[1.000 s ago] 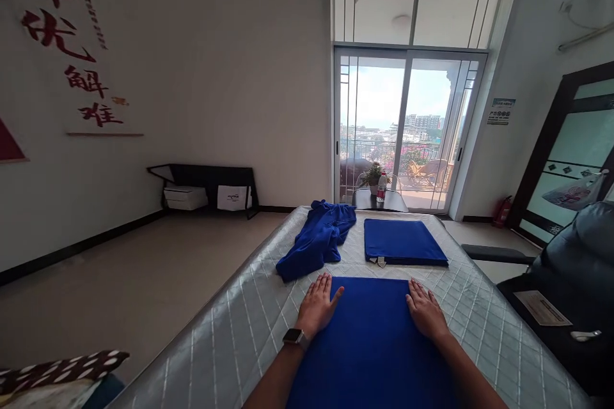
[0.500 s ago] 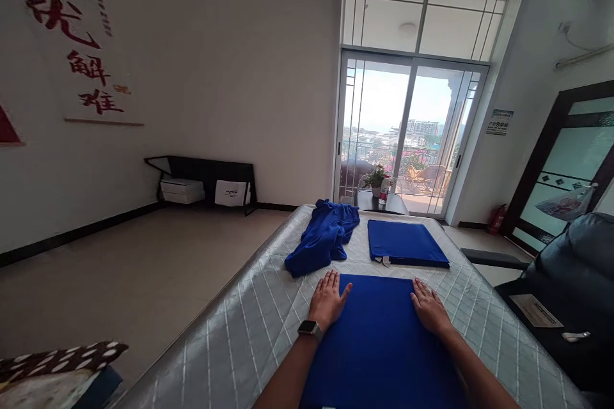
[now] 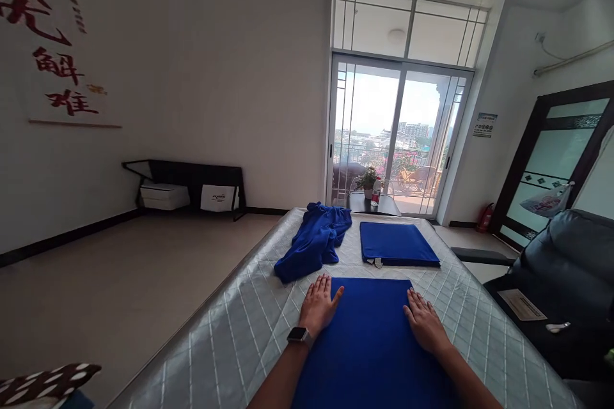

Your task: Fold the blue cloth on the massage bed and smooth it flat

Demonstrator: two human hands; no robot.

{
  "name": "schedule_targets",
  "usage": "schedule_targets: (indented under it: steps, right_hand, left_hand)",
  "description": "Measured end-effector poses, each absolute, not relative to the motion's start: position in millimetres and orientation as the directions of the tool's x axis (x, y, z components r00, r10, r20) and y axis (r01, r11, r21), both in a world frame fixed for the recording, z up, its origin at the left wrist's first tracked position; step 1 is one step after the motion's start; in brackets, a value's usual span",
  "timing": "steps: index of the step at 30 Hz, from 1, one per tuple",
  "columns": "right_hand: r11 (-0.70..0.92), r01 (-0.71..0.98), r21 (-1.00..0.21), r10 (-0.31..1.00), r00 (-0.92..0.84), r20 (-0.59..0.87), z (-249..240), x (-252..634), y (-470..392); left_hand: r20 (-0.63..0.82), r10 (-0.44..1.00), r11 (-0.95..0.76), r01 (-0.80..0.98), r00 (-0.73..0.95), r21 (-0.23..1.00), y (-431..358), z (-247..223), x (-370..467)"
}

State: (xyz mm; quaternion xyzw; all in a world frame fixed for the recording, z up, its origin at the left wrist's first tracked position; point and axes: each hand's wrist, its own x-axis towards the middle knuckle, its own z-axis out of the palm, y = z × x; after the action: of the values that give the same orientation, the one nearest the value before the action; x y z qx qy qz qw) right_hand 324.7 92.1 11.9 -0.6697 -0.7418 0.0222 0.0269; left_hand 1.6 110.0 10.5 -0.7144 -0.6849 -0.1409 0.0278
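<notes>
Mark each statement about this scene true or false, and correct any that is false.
1. The left hand and right hand rest at opposite side edges of the nearest blue cloth. True.

2. The watch is on the right wrist. False: it is on the left.

3. The crumpled blue cloth lies right of the farther folded blue cloth. False: it lies to the left.

4. A bottle stands on the small table. True.

5. The quilted cover beneath the cloths is red. False: it is silvery grey.

A living room, with armchair [image 3: 566, 268] and balcony doors [image 3: 391, 134].
</notes>
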Motion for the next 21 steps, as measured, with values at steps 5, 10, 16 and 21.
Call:
schedule_targets:
  steps: [5, 10, 16, 21]
  right_hand:
    - [0.113, 0.988, -0.101, 0.994, -0.114, 0.000, 13.0, 326.3, 90.0]
    - [0.123, 0.979, -0.164, 0.991, -0.129, -0.026, 18.9, 330.7, 89.4]
    - [0.137, 0.970, -0.202, 0.990, -0.141, -0.006, 19.8, 335.0, 86.3]
    - [0.120, 0.968, -0.222, 0.993, -0.119, 0.016, 18.7, 334.5, 85.3]
  left_hand:
    - [0.230, 0.973, -0.053, 0.989, 0.021, 0.135, 113.6, 7.0, 1.5]
    - [0.203, 0.978, -0.068, 0.990, 0.042, 0.121, 117.2, 3.1, 2.1]
    - [0.160, 0.985, -0.078, 0.994, 0.065, 0.077, 118.6, 4.9, -0.1]
    - [0.176, 0.984, -0.024, 0.999, 0.015, 0.049, 121.8, 16.7, 22.9]
